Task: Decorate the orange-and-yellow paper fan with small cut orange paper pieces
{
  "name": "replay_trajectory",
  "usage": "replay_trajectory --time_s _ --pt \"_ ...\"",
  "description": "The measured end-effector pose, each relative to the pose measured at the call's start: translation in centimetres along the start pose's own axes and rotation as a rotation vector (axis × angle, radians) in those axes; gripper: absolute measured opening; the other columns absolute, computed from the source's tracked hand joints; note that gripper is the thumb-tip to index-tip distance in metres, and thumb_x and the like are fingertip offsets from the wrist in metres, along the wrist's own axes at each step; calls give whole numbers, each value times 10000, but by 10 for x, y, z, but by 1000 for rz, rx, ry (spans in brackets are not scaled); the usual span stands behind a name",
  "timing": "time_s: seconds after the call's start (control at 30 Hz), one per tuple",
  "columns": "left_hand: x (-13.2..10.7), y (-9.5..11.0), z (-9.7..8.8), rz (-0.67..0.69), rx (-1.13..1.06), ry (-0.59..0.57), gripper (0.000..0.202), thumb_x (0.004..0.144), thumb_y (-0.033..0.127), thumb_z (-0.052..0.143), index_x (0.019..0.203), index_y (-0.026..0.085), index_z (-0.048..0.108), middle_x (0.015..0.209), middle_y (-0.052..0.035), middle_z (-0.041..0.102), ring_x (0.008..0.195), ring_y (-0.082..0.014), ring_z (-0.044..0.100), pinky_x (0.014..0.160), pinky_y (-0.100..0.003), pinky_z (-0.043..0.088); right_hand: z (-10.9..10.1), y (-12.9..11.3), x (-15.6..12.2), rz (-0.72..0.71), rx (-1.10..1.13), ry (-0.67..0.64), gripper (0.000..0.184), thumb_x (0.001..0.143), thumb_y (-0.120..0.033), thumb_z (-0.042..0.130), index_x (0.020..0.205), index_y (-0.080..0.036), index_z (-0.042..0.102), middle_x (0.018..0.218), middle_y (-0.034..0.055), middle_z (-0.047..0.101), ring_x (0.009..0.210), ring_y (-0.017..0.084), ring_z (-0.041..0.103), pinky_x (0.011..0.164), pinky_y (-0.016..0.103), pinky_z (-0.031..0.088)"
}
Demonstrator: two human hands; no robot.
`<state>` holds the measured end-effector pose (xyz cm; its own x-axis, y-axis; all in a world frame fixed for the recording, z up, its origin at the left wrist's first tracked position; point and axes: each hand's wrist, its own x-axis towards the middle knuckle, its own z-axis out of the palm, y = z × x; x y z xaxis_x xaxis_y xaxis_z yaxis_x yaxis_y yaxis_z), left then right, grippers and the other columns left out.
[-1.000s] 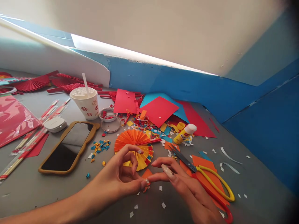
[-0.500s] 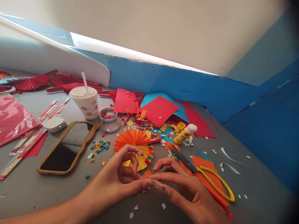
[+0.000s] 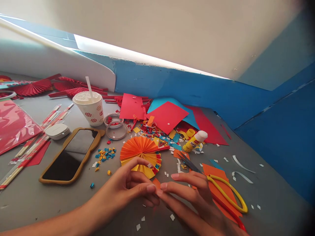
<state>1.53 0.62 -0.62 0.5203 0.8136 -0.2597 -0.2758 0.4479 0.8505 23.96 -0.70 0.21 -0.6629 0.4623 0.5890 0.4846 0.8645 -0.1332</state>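
Working from the single head view. My left hand [image 3: 126, 186] is half curled, with the thumb and fingers bent in toward the right hand. My right hand [image 3: 197, 196] is also partly curled, and the fingertips [image 3: 163, 186] of both hands nearly meet or touch. I can't tell if they're pinching anything. A small orange paper scrap [image 3: 156, 183] sits right at those fingertips, partly hidden.

Just above the left hand lies a round orange-and-yellow pleated paper fan [image 3: 140, 156]. Under the right hand are scissors with dark blades [image 3: 190, 165] and a yellow-and-red handle [image 3: 227, 193], resting on an orange paper sheet [image 3: 216, 183].

Farther up are a yellow glue stick with a white cap [image 3: 195, 141], a red square paper sheet [image 3: 167, 116] and a blue paper sheet [image 3: 172, 105]. To the left are a phone in a tan case [image 3: 69, 156], a white patterned lidded cup with a straw [image 3: 90, 113] and wrapped chopsticks [image 3: 31, 147]. Pleated red paper fans [image 3: 31, 88] lie at the back left on the grey tabletop [image 3: 49, 203].
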Motion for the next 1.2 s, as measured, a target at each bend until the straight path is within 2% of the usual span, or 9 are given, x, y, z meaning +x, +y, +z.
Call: replay_trajectory --time_s 0.13,0.23,0.33,0.43,0.5,0.6,0.8,1.0,1.2 --pt "-2 7 2 -6 50 41 412 778 217 761 1073 183 475 820 -33 751 730 -151 715 703 -262 550 0 0 3 44 93 7 314 920 -162 510 1201 -196 644 1093 76 659 1147 248 491 989 387 409" --pt "-4 10 4 -29 97 37 422 746 226 790 1058 180 510 817 -30 755 722 -143 709 708 -255 543 0 2 4 228 354 -37 313 955 -176 426 1186 -226 632 1161 83 560 1146 229 505 957 370 464" --pt "-5 8 6 -59 134 -7 429 738 241 797 1091 172 563 808 -27 756 707 -127 700 696 -231 534 0 4 3 363 428 -3 288 937 -153 502 1190 -240 610 1154 60 511 1118 199 521 978 337 454" --pt "-7 4 7 -101 113 -61 502 732 225 802 1185 187 589 812 -26 763 735 -127 707 703 -219 532 1 7 3 289 267 81 337 877 -143 632 1206 -208 602 1164 64 495 1128 219 481 1013 361 404" --pt "-8 2 8 -116 73 -99 547 732 207 801 1237 206 589 805 -24 769 733 -130 714 693 -216 535 1 7 4 233 193 87 350 855 -153 671 1197 -188 606 1158 73 498 1126 239 465 996 384 404" --pt "-10 -1 8 -107 51 -140 590 737 184 796 1285 229 582 811 -30 776 738 -125 719 689 -203 537 2 7 5 260 178 93 321 856 -170 675 1171 -197 621 1150 76 502 1114 253 471 957 412 422" --pt "-13 -5 9 -82 103 -200 628 761 211 782 1333 289 536 860 -35 782 756 -113 715 702 -187 530 1 4 4 307 256 166 283 816 -61 684 1039 -235 683 1109 57 518 1070 249 490 974 463 419" --pt "-14 -1 13 -136 111 -279 637 788 214 761 1361 293 493 896 -50 781 767 -111 712 704 -175 506 -1 -2 3 316 332 224 345 778 3 688 1011 -252 697 1100 41 513 1070 232 491 964 422 428" --pt "-14 -5 10 -124 128 -284 672 790 249 760 1386 309 456 930 -63 779 788 -123 718 704 -187 511 3 -2 -2 502 566 194 315 821 -39 673 973 -315 687 1083 10 490 1061 180 518 969 336 446"
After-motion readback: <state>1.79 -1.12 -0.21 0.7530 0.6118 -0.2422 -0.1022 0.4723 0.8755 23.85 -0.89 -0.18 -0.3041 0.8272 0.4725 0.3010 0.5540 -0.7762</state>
